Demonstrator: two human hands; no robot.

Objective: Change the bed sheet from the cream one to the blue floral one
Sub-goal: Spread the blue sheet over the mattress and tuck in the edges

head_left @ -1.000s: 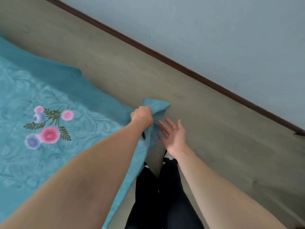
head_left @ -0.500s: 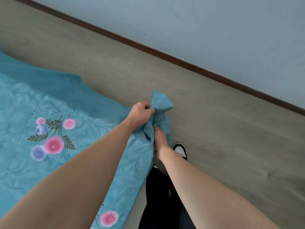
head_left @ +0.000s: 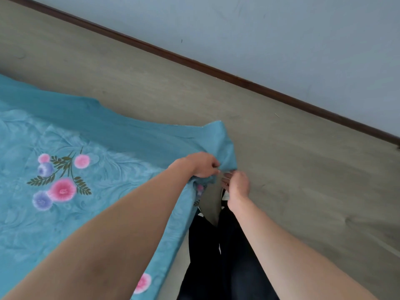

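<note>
The blue floral sheet (head_left: pixel 91 148), teal with pink and purple flowers, lies spread over the bed across the left half of the view. Its near corner sticks up and hangs past the bed's edge. My left hand (head_left: pixel 200 164) is closed on bunched cloth at that corner. My right hand (head_left: pixel 237 185) is just to the right of it, fingers curled and pinching the underside edge of the same corner. No cream sheet is in view.
Grey-beige floor (head_left: pixel 281 169) runs right of the bed up to a dark skirting board (head_left: pixel 216 69) and a pale blue wall (head_left: pixel 281 35). My dark trouser legs (head_left: pixel 216 256) and a shoe stand close against the bed's edge.
My right hand went from open beside the corner to pinching the cloth under it. The corner has been pulled up and further right, and the sheet lies flatter.
</note>
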